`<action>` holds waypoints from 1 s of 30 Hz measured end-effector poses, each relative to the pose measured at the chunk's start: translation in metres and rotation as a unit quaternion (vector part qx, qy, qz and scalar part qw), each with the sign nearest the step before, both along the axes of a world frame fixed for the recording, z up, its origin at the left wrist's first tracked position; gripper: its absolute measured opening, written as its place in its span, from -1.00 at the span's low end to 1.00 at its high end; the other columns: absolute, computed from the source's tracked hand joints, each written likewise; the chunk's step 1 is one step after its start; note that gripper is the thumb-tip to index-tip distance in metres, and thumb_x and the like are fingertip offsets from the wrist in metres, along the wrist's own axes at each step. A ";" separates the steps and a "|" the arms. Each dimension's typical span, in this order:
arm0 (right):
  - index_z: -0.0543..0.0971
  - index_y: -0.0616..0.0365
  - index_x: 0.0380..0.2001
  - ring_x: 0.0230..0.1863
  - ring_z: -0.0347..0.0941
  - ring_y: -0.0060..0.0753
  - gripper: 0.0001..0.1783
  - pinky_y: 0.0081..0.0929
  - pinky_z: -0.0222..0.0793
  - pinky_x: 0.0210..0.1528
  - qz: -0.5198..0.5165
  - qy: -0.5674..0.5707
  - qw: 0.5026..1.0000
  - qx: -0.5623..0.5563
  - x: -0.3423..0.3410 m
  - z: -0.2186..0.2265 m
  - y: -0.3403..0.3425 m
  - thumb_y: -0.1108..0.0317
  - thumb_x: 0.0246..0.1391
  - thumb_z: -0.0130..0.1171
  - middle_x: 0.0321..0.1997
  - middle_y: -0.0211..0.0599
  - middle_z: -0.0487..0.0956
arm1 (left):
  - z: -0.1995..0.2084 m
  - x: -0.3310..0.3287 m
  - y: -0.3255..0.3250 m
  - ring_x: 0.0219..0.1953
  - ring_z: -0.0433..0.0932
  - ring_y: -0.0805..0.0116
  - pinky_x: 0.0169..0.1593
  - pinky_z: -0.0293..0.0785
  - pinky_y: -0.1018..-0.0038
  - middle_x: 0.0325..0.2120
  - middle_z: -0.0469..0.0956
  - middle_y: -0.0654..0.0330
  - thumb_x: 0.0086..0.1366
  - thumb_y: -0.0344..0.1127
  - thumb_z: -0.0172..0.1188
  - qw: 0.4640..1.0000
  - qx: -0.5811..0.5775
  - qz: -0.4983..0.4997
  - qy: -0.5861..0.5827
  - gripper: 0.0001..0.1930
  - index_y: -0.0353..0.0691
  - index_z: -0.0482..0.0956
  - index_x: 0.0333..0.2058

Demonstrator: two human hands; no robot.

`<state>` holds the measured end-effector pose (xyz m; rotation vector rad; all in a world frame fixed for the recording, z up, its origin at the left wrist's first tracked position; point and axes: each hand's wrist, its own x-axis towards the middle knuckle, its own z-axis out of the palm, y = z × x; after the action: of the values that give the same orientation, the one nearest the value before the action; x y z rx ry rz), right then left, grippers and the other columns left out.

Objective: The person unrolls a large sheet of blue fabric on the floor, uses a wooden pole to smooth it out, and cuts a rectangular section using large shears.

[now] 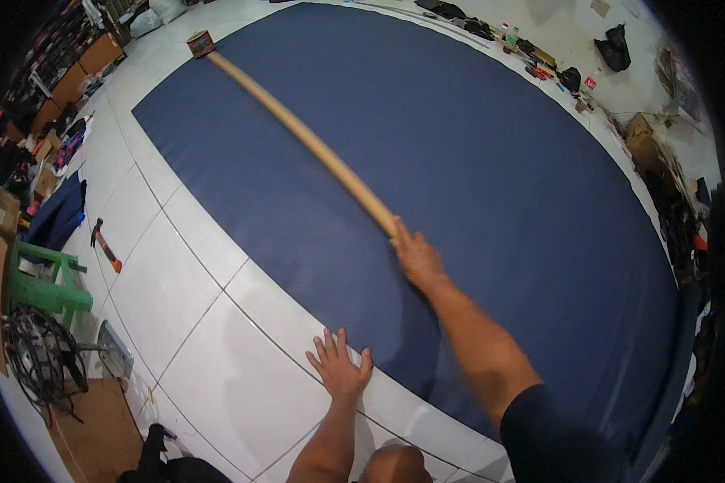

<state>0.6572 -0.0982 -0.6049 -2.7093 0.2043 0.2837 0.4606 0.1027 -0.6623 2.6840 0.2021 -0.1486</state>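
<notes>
A wide dark blue sheet (491, 169) lies spread over the tiled floor. Across it runs a long tan pole or tube (314, 145), slanting from the far left toward the middle. My right hand (420, 256) is closed around the pole's near end, above the sheet. Flat on the white tiles, at the sheet's left edge, my left hand (341, 364) rests with its fingers spread and holds nothing. At the pole's far end stands a small reddish-brown can or block (200, 43); whether the two touch, I cannot tell.
On the left floor lie a hammer (105, 245), a green plastic stool (50, 290), coiled black cable (40, 354) and flat cardboard (101, 427). Along the far right wall are bottles, tools and a black bag (613, 48). Shelves with goods line the far left.
</notes>
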 end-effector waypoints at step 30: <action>0.09 -0.09 0.41 -0.15 0.57 0.17 -0.38 0.02 0.50 -0.11 0.204 0.040 0.957 0.202 0.053 0.061 0.197 0.10 0.35 -0.12 -0.16 0.15 0.56 | -0.029 -0.002 0.005 0.38 0.00 -0.26 0.35 -0.32 -0.29 0.30 0.19 -0.10 0.09 0.20 0.17 0.999 0.047 -0.016 -0.013 -0.21 -0.07 0.31 0.25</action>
<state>0.7105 0.0988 -0.5437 -2.3103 -0.3607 0.4943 0.4583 0.1073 -0.6910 2.7831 0.1608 -0.1165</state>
